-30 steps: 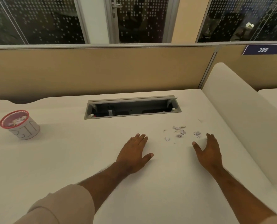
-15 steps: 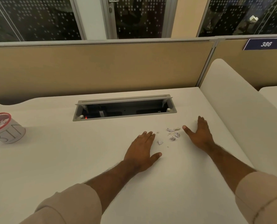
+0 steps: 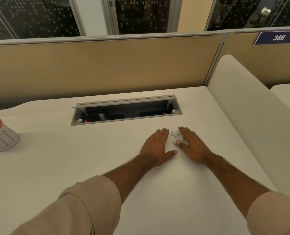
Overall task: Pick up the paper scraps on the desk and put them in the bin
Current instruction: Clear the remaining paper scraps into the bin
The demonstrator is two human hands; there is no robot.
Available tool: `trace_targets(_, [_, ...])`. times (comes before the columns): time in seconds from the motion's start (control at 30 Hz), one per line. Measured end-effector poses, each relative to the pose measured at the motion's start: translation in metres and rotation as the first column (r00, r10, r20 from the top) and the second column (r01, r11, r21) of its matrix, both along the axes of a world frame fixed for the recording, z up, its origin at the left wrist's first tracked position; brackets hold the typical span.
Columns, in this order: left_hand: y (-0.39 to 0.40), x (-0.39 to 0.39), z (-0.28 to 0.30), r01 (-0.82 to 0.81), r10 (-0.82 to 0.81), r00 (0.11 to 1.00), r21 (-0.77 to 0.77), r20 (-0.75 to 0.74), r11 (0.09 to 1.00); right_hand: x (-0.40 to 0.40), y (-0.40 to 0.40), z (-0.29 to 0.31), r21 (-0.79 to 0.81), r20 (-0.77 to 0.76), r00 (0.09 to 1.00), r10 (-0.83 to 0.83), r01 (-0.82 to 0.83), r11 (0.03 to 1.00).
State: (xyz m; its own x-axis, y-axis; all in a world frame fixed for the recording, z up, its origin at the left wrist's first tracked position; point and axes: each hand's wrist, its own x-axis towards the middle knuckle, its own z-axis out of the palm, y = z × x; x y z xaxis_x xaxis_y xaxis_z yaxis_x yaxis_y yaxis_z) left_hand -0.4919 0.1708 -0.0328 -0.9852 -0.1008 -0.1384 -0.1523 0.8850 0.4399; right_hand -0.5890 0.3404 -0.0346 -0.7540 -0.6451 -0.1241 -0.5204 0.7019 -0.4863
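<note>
Small pale paper scraps (image 3: 174, 135) lie bunched on the white desk (image 3: 73, 158), in the narrow gap between my two hands. My left hand (image 3: 156, 146) rests flat on the desk just left of them, fingers extended. My right hand (image 3: 192, 145) lies flat just right of them, its thumb touching the scraps and part of the pile hidden under it. Neither hand holds anything. The bin (image 3: 1, 135), a small white tub with a red rim and letters on its side, stands at the far left edge of the desk.
An open grey cable tray (image 3: 126, 110) is sunk into the desk behind my hands. A beige partition (image 3: 98, 68) runs along the back. A white side panel (image 3: 249, 116) rises along the right of the desk.
My right hand has slid left across the desk, pushing the scattered scraps into a tight bunch against my left hand. The gap between my hands has narrowed.
</note>
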Motion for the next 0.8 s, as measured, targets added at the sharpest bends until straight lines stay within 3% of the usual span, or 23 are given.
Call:
trace_targets(0.1, [0.007,0.003,-0.007,0.053,-0.054,0.999,0.050,0.003,0.997,0.008,-0.003,0.001,0.033,-0.034,0.998,0.057,-0.056,0.998])
trace_targets(0.33, [0.008,0.022,-0.005,0.045,-0.024,0.985,0.120,-0.168,0.992,0.034,-0.010,0.008,-0.051,-0.191,0.982,-0.003,-0.007,0.999])
trace_targets(0.43, [0.006,0.036,0.001,0.068,-0.031,0.963,0.131,-0.267,0.989,0.047,-0.017,0.013,-0.003,-0.228,0.973,0.042,-0.044,0.999])
trace_targets(0.67, [-0.005,0.062,0.005,-0.018,0.074,0.956,0.195,-0.283,0.981,0.067,-0.035,0.022,0.151,-0.097,0.991,0.090,-0.075,0.986])
trace_targets(0.8, [-0.012,0.069,0.009,-0.099,0.155,0.951,0.214,-0.266,0.972,0.074,-0.029,0.024,-0.051,0.012,0.996,-0.085,0.086,0.995])
